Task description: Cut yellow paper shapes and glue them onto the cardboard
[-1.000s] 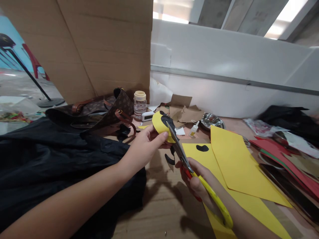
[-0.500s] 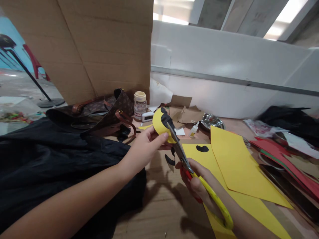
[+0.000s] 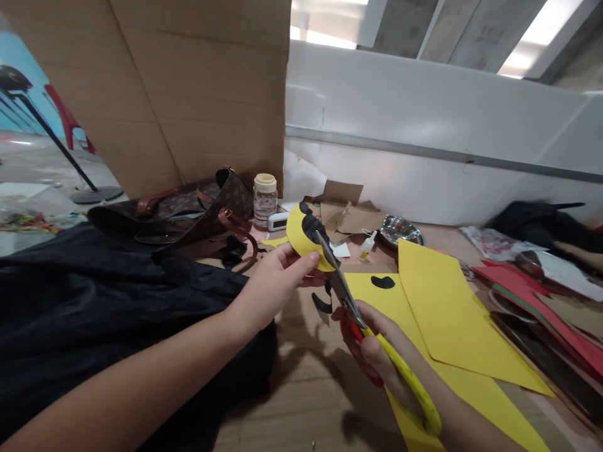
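My left hand [image 3: 277, 276] pinches a curved yellow paper piece [image 3: 298, 235] between thumb and fingers. Black patches [image 3: 313, 227] lie along that piece's right edge. In my right hand [image 3: 370, 339] is a pair of scissors [image 3: 346, 298] with one yellow and one red handle. Their blades point up and left and meet the paper's right edge, close to my left thumb. Beneath the blades, dark curved scraps [image 3: 322, 304] are on the table. A small black cutout [image 3: 382, 282] rests on a yellow sheet [image 3: 367, 295] right of my hands.
A larger yellow sheet [image 3: 452, 307] overlaps the first. Behind are a glue bottle [image 3: 366, 246], a metal bowl [image 3: 402, 231], a jar [image 3: 264, 204] and a brown handbag [image 3: 188, 213]. Black cloth [image 3: 117, 314] spreads at left; red sheets [image 3: 541, 307] lie at right.
The yellow piece has turned slightly in my left hand, and its black patches now look separated. The scissors have barely moved. At the far right, part of an arm has come into view.
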A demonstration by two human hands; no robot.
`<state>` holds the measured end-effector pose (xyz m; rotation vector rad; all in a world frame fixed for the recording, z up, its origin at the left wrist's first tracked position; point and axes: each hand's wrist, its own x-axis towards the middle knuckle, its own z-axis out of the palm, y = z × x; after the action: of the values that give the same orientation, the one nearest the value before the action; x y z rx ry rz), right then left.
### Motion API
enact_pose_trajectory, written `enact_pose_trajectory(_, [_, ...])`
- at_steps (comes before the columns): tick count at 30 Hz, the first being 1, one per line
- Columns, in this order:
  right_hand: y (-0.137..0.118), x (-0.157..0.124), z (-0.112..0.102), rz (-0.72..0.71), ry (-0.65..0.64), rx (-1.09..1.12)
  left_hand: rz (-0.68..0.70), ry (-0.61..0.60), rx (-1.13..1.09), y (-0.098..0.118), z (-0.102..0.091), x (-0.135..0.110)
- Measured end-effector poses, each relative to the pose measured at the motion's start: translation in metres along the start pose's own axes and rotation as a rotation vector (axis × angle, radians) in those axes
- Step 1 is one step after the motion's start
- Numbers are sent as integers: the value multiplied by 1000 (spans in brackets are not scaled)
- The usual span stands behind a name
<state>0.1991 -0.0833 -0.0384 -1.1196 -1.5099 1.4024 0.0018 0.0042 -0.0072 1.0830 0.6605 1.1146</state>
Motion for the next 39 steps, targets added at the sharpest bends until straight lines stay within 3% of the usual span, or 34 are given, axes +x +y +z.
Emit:
enact_pose_trajectory(7, [3, 1, 0, -33, -1, -5, 5, 2, 16, -2, -1, 0])
enact_pose_trajectory(22, [-7, 0, 2, 45, 17, 10, 15, -11, 34, -1, -1, 0])
enact_pose_trajectory(39, [0, 1, 0, -62, 3, -54, 60, 5, 90, 0, 0, -2])
